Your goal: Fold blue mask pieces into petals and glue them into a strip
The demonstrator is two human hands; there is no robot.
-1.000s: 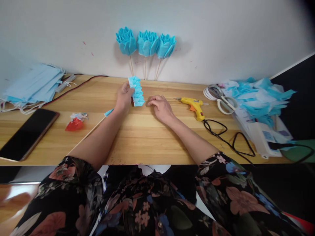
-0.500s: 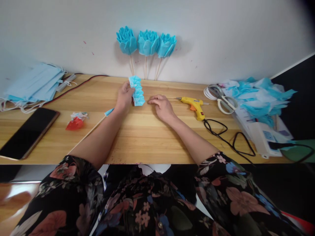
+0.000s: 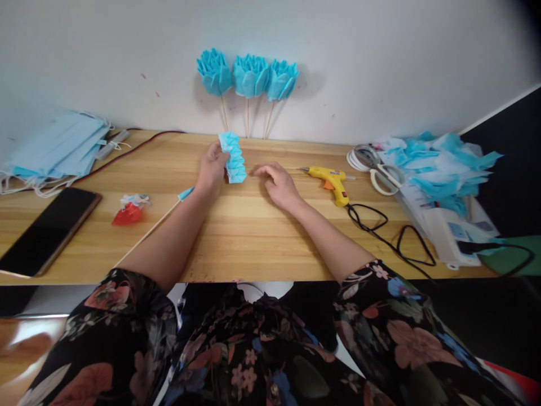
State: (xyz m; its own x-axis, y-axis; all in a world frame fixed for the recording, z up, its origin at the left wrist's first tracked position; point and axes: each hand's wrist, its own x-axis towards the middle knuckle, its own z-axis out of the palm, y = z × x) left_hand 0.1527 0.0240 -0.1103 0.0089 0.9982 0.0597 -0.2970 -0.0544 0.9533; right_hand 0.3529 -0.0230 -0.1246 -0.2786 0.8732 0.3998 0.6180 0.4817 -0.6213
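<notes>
My left hand [image 3: 212, 167] pinches the left side of a small strip of blue mask fabric [image 3: 235, 160], folded into zigzag pleats and held up off the wooden table [image 3: 253, 237]. Just right of the strip is my right hand [image 3: 275, 180], low over the table. Its fingers stretch toward the strip without touching it, and nothing shows in them. Partly beneath my left forearm lies a thin wooden stick [image 3: 154, 228] with a blue-wrapped tip [image 3: 186, 194]. A yellow hot glue gun [image 3: 336, 183] rests to the right of my right hand.
Three blue fabric flowers [image 3: 251, 76] on sticks lean against the wall. At left are stacked face masks [image 3: 63, 144], a phone [image 3: 48, 228] and a small red packet [image 3: 129, 213]. Scissors [image 3: 386, 179], tape [image 3: 361, 158], fabric scraps [image 3: 452, 166] and a black cord [image 3: 380, 231] occupy the right.
The whole view has shifted slightly. My left hand keeps its hold on the pleated strip, and my right hand stays beside it with little visible movement.
</notes>
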